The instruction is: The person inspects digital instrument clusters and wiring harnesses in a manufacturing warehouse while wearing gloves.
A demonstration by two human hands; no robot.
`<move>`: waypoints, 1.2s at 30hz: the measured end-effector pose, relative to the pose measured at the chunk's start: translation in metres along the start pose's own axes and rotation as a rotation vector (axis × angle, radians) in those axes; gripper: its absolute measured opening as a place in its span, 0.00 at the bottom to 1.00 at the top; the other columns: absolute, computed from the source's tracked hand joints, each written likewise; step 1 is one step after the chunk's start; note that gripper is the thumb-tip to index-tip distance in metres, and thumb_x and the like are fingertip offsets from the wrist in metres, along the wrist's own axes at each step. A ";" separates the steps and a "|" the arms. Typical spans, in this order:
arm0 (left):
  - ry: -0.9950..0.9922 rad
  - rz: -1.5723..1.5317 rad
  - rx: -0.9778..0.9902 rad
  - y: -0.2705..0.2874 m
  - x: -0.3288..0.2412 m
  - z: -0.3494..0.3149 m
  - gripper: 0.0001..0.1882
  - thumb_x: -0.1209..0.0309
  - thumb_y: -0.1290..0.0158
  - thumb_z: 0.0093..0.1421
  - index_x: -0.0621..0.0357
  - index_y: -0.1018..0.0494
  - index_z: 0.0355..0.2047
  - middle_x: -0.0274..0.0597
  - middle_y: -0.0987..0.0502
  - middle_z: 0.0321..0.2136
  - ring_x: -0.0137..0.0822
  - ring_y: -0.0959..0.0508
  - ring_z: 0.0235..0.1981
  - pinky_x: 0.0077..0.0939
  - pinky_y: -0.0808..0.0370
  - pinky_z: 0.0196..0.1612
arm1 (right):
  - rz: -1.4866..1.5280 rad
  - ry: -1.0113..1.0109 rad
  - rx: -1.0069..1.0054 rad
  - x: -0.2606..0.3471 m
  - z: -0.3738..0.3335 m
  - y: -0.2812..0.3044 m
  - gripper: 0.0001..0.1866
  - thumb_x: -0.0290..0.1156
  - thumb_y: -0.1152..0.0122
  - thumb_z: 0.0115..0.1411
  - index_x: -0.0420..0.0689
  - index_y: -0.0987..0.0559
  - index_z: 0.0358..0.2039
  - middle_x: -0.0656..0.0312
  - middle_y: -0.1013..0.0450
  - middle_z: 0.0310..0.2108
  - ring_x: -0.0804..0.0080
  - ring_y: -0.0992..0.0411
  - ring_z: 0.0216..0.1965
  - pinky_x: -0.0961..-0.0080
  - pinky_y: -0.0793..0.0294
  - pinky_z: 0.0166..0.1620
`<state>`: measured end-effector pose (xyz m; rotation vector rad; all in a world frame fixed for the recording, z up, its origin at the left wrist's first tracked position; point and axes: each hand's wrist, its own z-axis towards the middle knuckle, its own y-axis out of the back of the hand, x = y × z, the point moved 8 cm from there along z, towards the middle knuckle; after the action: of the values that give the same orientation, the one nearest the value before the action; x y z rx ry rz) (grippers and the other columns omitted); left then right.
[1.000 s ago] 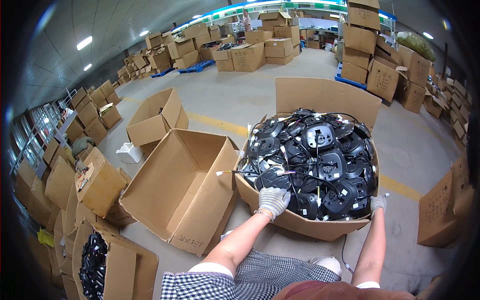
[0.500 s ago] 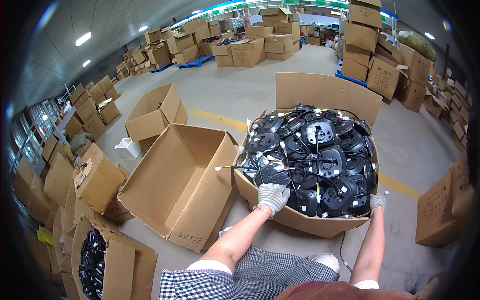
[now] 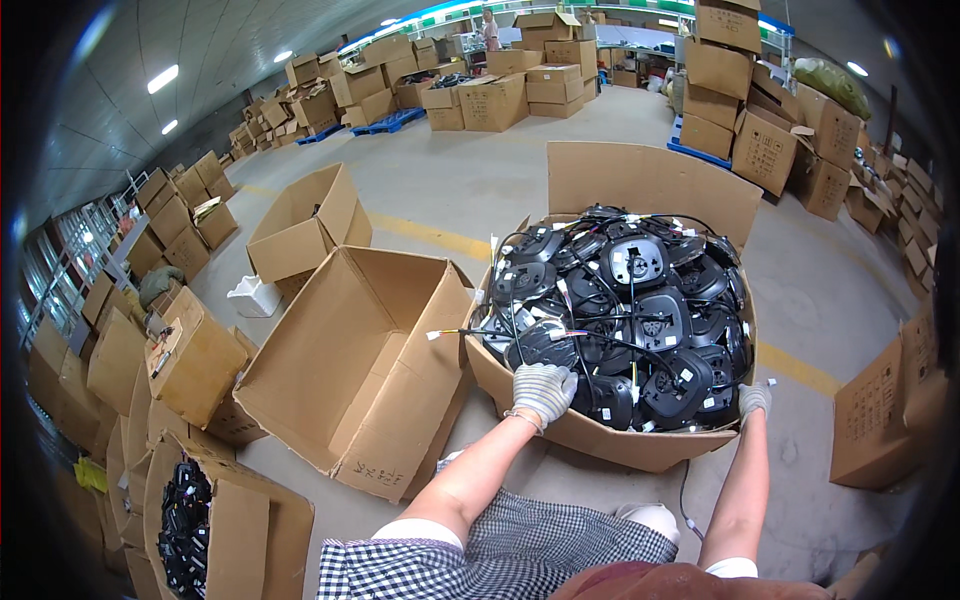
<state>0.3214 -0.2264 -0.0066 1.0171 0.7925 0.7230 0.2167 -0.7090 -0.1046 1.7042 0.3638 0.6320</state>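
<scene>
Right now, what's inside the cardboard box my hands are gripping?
The cardboard box is heaped with black rounded plastic parts and tangled wires. Lower layers and the box bottom are covered.

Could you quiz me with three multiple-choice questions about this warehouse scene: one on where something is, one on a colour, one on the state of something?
1. Where does the gloved left hand rest?
A. on the near rim of the full cardboard box
B. on the floor
C. on a far pallet

2. What colour are the round plastic parts with cables heaped in that box?
A. white
B. black
C. red

3. The big cardboard box lying on its side to the left is:
A. taped shut
B. crushed flat
C. open and empty inside

Answers: 1 A, the glove grips the near edge. 2 B, the heap is black throughout. 3 C, its flaps are spread and bare cardboard shows inside.
</scene>
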 end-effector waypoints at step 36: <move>-0.039 0.170 0.381 -0.020 -0.002 -0.012 0.25 0.51 0.65 0.62 0.46 0.20 0.27 0.42 0.20 0.26 0.44 0.20 0.32 0.43 0.30 0.40 | -0.053 0.015 -0.031 -0.007 0.016 -0.020 0.20 0.41 0.45 0.50 0.41 0.19 0.38 0.45 0.27 0.44 0.51 0.29 0.49 0.62 0.28 0.50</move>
<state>0.3138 -0.2297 -0.0279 1.4517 0.8348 0.7083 0.2227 -0.7206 -0.1278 1.6553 0.4070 0.6093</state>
